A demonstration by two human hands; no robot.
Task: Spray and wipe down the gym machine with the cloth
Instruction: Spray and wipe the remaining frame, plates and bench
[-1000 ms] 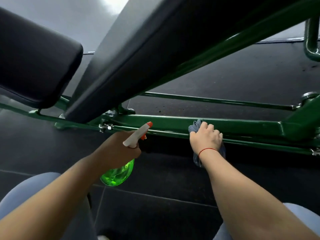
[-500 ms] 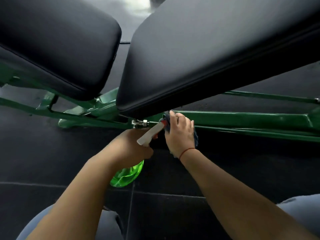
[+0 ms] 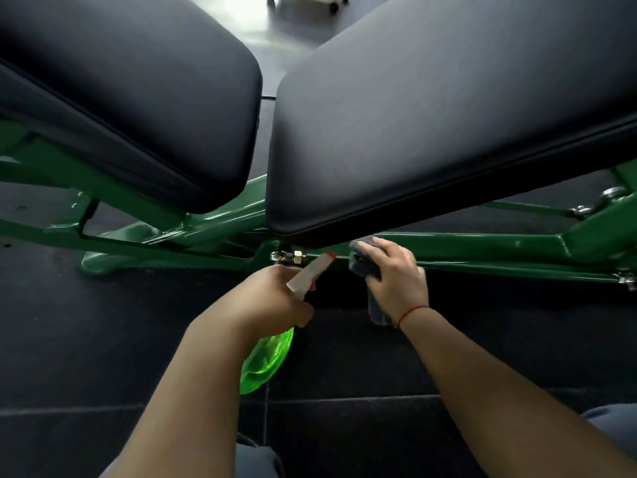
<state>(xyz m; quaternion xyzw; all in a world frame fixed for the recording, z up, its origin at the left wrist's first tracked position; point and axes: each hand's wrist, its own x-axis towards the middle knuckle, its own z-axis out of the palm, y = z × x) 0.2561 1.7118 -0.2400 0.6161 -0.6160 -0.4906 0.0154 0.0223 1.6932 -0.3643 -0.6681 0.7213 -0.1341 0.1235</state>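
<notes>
- Under the 2 black pads, low at the green frame, both hands are close together.
- Left hand point(image 3: 272, 298): closed round the neck of the spray bottle point(image 3: 267, 360), fingers curled.
- The bottle's translucent green body hangs tilted below that hand, over the floor point(image 3: 103, 339).
- Spray head point(image 3: 310, 274): white with a red tip, pointing up and right. The tip is just beside the cloth and just under the edge of the right pad point(image 3: 448, 115).
- Right hand point(image 3: 396, 281): closed on the cloth point(image 3: 362, 263), fingers curled over the bunched blue-grey fabric.
- The cloth's upper end is against the front of the frame rail point(image 3: 482, 246). Its tail hangs down past the palm toward the wrist.
- A thin red string point(image 3: 413, 310) is round the right wrist.
- The gym machine is a bench type. The left pad point(image 3: 131, 98) and the right pad slope down toward each other, with a narrow gap between them.
- The rail runs left to right beneath the pads, glossy green.
- A bolt with nut point(image 3: 293, 257) sits on the frame just left of the spray tip.
- More hardware point(image 3: 610, 194) is at the right end of the frame, detail too small to read.
- The floor is dark tile with visible seams, and a bright reflection shows at top centre.
- Grey trouser fabric point(image 3: 255, 457) shows at the bottom edge between my forearms.
</notes>
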